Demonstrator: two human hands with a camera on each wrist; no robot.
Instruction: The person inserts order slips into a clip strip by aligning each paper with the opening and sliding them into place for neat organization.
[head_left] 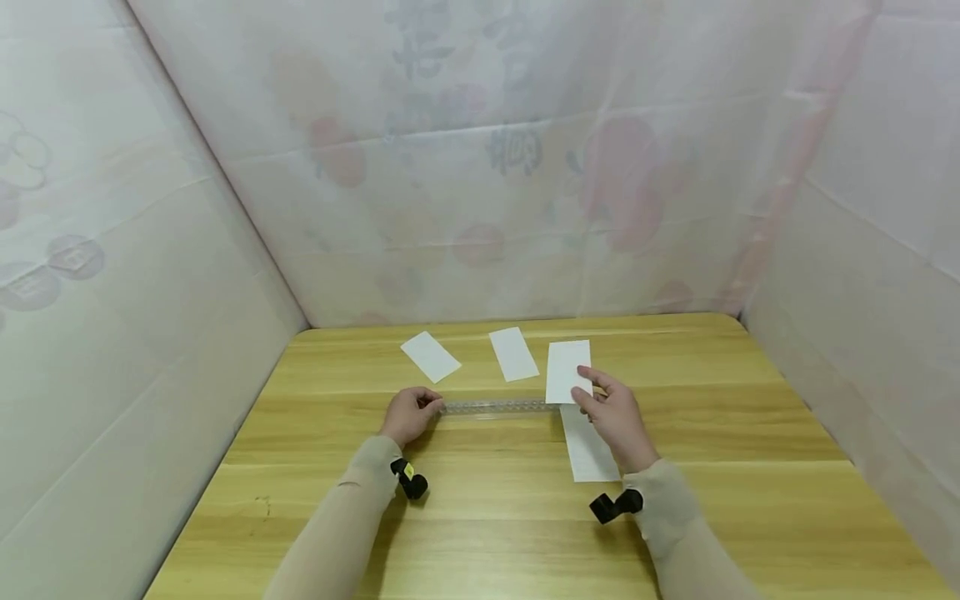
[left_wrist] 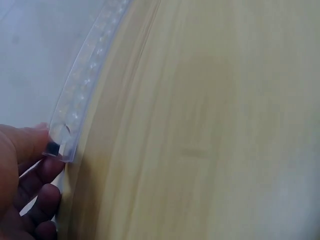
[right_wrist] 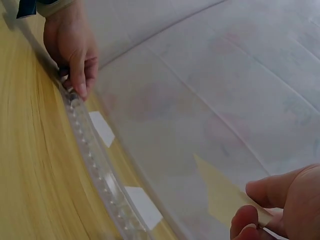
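My left hand (head_left: 408,415) pinches one end of a long clear plastic tube (head_left: 498,407) between thumb and fingers. A row of small shiny shapes runs along the tube, and a dark plug (left_wrist: 52,148) shows at the held end in the left wrist view. My right hand (head_left: 617,417) pinches a white card (head_left: 567,372) by its right edge, above the tube's other end. That end is hidden behind the card. Below it lies another white card (head_left: 587,450), partly covered by the tube and right hand.
Two more white cards, a left one (head_left: 431,357) and a middle one (head_left: 514,353), lie beyond the tube on the wooden table (head_left: 495,533). Pale printed cloth (head_left: 480,208) hangs behind the table and at both sides. Each wrist wears a small black camera (head_left: 617,505).
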